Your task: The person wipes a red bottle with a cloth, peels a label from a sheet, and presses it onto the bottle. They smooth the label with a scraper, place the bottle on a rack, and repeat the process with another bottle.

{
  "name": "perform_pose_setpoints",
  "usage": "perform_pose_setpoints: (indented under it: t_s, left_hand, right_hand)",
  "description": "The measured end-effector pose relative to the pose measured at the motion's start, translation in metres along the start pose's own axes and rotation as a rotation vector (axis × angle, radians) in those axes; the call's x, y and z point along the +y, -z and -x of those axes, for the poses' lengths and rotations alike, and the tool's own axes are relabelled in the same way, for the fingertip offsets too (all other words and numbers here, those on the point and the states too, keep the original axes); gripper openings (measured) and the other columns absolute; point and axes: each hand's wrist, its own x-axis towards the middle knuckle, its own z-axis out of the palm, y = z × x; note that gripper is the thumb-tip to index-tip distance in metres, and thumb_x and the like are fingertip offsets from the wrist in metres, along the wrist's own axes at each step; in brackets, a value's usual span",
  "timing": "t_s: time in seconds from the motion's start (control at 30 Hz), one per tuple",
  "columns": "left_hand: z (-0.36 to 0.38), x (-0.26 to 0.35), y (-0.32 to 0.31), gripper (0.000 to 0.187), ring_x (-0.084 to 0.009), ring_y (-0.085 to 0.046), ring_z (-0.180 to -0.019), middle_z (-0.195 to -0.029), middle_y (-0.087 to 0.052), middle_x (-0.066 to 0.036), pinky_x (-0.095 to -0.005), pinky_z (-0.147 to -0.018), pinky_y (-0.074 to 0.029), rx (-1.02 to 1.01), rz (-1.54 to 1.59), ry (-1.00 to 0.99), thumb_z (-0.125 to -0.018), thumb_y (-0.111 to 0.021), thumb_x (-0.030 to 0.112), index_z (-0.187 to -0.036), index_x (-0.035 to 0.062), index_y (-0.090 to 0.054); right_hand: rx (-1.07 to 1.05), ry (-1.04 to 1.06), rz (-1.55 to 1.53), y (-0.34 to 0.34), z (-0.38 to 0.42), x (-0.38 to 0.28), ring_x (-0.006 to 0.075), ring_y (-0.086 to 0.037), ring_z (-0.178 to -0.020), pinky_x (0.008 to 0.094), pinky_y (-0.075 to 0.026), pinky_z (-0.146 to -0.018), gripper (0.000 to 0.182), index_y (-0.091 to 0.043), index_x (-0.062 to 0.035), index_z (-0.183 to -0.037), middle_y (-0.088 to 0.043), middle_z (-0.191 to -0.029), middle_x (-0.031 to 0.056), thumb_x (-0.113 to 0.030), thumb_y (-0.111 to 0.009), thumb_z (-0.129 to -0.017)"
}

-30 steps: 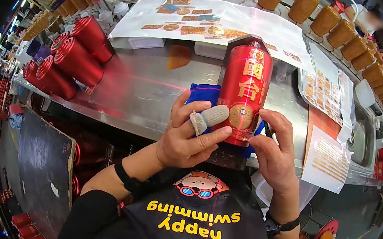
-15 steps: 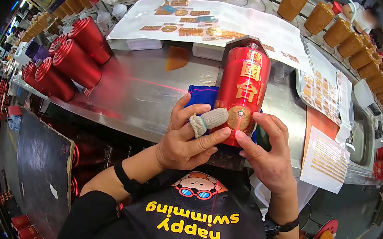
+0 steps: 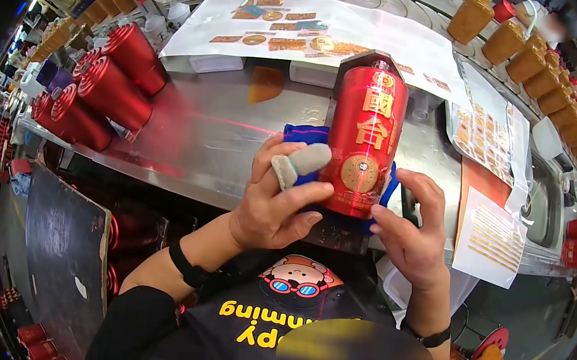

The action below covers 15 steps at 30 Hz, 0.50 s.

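So from the head cam, the red bottle (image 3: 362,142) is lying on a blue cloth (image 3: 304,135) at the near edge of the steel bench (image 3: 222,137), gold characters facing up and a round gold seal (image 3: 360,173) near its lower end. The left hand (image 3: 275,200) is wrapped around the bottle's left flank, thumb tucked under the base, with a cloth finger cot (image 3: 299,161) on one finger resting against the side. The right hand (image 3: 415,226) sits on the right, fingers curled but loose; I think only the fingertips touch the bottle, hard to say with the fisheye warp. Looks like the label-pressing stage to me: the seal is already on, and the next bit probably needs a steady left grip while a finger rubs the edges flat. Room-wise, the bench lip is right under the bottle, so there's little slack toward the near side. Left has a stack of red bottles (image 3: 104,84) well apart, far side has sticker sheets (image 3: 305,36), and more label sheets (image 3: 488,238) hang off the right edge.
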Motion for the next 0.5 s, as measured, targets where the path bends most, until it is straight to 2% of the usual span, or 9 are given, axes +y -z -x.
perform_pose_setpoints:
  t_s: [0.13, 0.3, 0.4, 0.5]
  left_hand:
    - [-0.003, 0.002, -0.002, 0.043, -0.0387, -0.046, -0.121, -0.129, -0.055, -0.020, -0.0561, -0.111, -0.026, 0.012, -0.005, 0.017, -0.081, -0.070, 0.029, -0.120, 0.0141, -0.061]
    - [-0.009, 0.006, -0.003, 0.038, -0.0332, -0.044, -0.125, -0.131, -0.055, -0.012, -0.0543, -0.113, -0.024, -0.062, -0.091, -0.089, -0.079, -0.071, 0.025, -0.117, 0.0202, -0.069]
    - [-0.012, 0.004, -0.004, 0.036, -0.0332, -0.044, -0.124, -0.130, -0.055, -0.011, -0.0544, -0.113, -0.024, -0.054, -0.112, -0.191, -0.079, -0.072, 0.025, -0.115, 0.0199, -0.070]
    - [-0.015, 0.004, -0.005, 0.037, -0.0337, -0.045, -0.123, -0.131, -0.055, -0.012, -0.0552, -0.113, -0.024, -0.054, -0.089, -0.187, -0.079, -0.072, 0.025, -0.115, 0.0193, -0.068]
  right_hand:
    - [0.044, -0.066, -0.021, -0.002, 0.006, 0.003, 0.0388, -0.052, -0.115, 0.0463, -0.046, -0.094, 0.042, -0.070, -0.0124, -0.106, -0.053, -0.128, 0.0184, -0.005, -0.079, -0.066]
    - [0.034, -0.066, -0.019, -0.005, 0.010, 0.003, 0.0387, -0.053, -0.114, 0.0459, -0.045, -0.095, 0.043, -0.069, -0.0117, -0.108, -0.053, -0.128, 0.0186, -0.004, -0.079, -0.066]
    - [0.040, -0.044, -0.021, -0.005, 0.016, 0.008, 0.0379, -0.053, -0.114, 0.0458, -0.046, -0.095, 0.048, -0.069, -0.0132, -0.113, -0.053, -0.128, 0.0182, -0.004, -0.078, -0.066]
    - [0.058, -0.067, -0.059, -0.005, 0.013, 0.002, 0.0373, -0.053, -0.115, 0.0463, -0.046, -0.095, 0.048, -0.069, -0.0133, -0.112, -0.053, -0.128, 0.0177, -0.004, -0.079, -0.066]
